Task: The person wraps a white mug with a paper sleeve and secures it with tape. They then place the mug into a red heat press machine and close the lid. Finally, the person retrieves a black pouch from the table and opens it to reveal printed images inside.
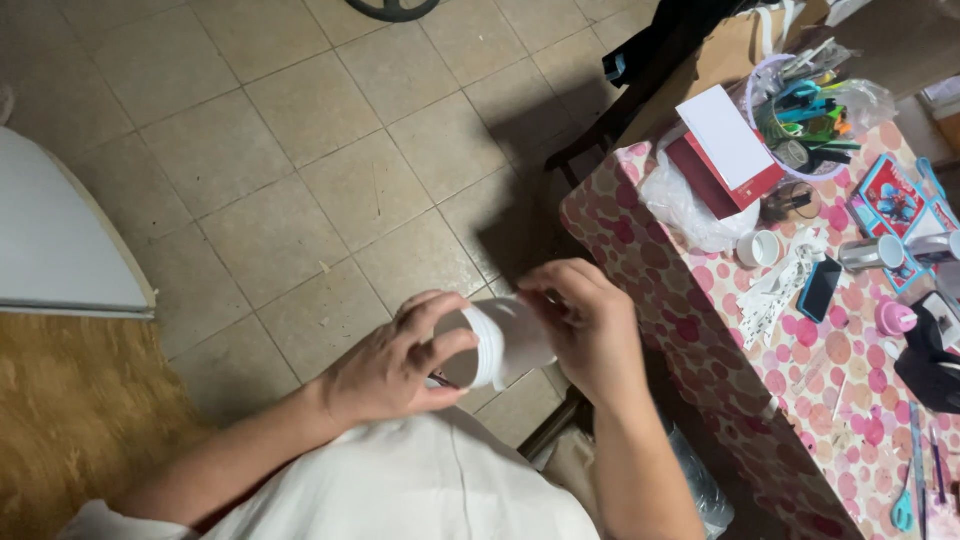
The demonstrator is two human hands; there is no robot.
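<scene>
Head view: both hands meet over the tiled floor (300,170), just left of the table (700,330). Left hand (395,365) is curled around a white jar (500,345), thumb and fingers closed on the ribbed rim end. Right hand (590,325) grips the jar's other end, fingers folded over it; exact contact is hidden behind the knuckles. Jar lies roughly on its side, held in the air above the lap, touching nothing else.

Table has a pink-dotted cloth. On it: red-and-white box (725,150), clear plastic bag (685,205) just beside the box, basket of pens (805,115), small white cap (760,248), dark phone (820,288), pink bottle (893,320). Scissors (903,510) lie near the table's lower edge. White panel (60,240) sits at far left, well apart from the hands.
</scene>
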